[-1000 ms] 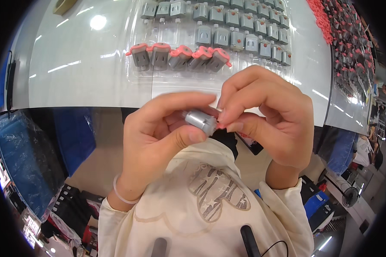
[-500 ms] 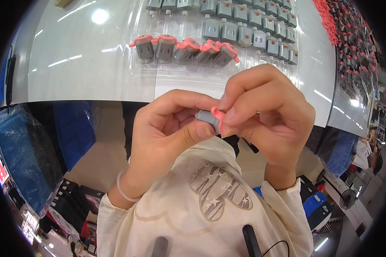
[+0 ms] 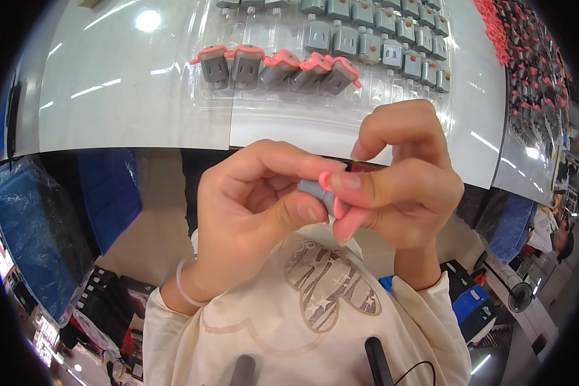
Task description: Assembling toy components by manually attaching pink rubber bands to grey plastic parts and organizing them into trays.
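Head view, looking down at two hands held close together above the person's cream top (image 3: 315, 321), just off the near edge of a white bench (image 3: 128, 83). The left hand (image 3: 251, 212) is curled, its thumb and forefinger pinching a small grey part (image 3: 314, 189) from the left. The right hand (image 3: 402, 186) is also curled, gripping the same part from the right with thumb and forefinger; a bit of red shows at the fingertips, and a red piece peeks out behind the forefinger. The part sits between the two hands, mostly hidden by fingers. A thin clear band (image 3: 185, 286) circles the left wrist. On the bench beyond the hands, a row of five grey parts with pink caps (image 3: 276, 64) lies on a clear tray (image 3: 283, 109), with more grey parts (image 3: 379, 32) further back. A heap of red pieces (image 3: 495, 26) lies at the far right.
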